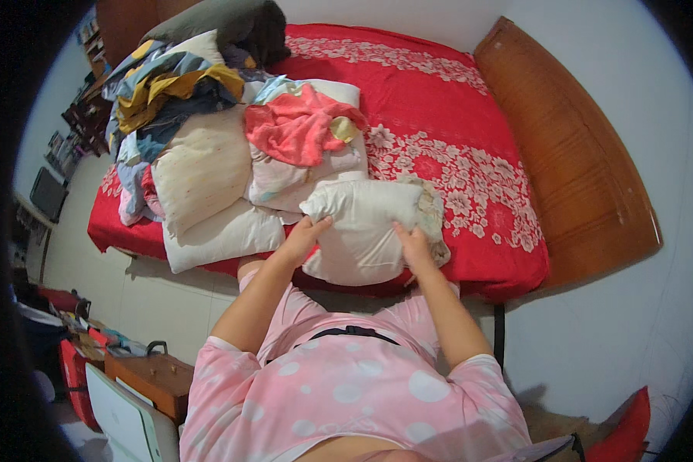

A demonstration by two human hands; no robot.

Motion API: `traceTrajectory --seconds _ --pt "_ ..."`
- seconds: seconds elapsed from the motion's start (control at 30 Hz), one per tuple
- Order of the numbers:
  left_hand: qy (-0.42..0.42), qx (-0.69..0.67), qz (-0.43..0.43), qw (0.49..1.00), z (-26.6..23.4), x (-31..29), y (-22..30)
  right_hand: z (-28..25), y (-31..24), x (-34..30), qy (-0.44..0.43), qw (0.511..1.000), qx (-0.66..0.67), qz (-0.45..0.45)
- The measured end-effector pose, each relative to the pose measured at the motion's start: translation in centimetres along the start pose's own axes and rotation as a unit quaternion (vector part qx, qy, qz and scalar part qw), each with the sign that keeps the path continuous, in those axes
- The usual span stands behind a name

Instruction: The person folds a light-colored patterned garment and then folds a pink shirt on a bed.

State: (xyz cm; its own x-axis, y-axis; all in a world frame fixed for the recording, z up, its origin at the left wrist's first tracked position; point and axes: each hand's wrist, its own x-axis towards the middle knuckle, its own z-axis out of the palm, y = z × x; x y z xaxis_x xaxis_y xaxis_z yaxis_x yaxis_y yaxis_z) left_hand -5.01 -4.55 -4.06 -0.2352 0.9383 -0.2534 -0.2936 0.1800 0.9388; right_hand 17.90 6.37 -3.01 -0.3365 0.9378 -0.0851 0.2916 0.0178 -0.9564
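Observation:
A plump white pillow (pixel 366 223) is between my two hands at the bed's near edge. My left hand (pixel 306 237) is closed on its left side, the thumb lying on top. At the pillow's right side my right hand (pixel 416 251) grips it, with its lower fingers hidden. A crumpled pale patterned cloth (pixel 436 215) sticks out along the right end; I cannot tell whether it is joined to the pillow. More pillows lie close by: a white one (pixel 222 237) to the left and a cream dotted one (pixel 204 169) propped over it.
A coral fleece cloth (pixel 300 127) lies on the stacked pillows. Beyond, yellow and blue clothes (pixel 165 96) pile up beside a dark grey bundle (pixel 262 35). The bed's red floral sheet (pixel 470 181) meets a wooden headboard (pixel 566 146). A brown box (pixel 152 377) stands behind left.

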Motion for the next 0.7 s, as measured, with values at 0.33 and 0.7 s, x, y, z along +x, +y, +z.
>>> traceTrajectory --seconds 0.33,0.7 --pt "-0.305 -0.061 -0.079 0.947 17.4 -2.5 -1.8 -20.0 -1.4 -4.2 0.0 1.0 0.022 -0.018" --pt "-0.252 0.208 -0.271 0.906 12.0 3.8 -18.9 -16.4 18.2 -5.3 0.166 0.971 -0.164 0.046"
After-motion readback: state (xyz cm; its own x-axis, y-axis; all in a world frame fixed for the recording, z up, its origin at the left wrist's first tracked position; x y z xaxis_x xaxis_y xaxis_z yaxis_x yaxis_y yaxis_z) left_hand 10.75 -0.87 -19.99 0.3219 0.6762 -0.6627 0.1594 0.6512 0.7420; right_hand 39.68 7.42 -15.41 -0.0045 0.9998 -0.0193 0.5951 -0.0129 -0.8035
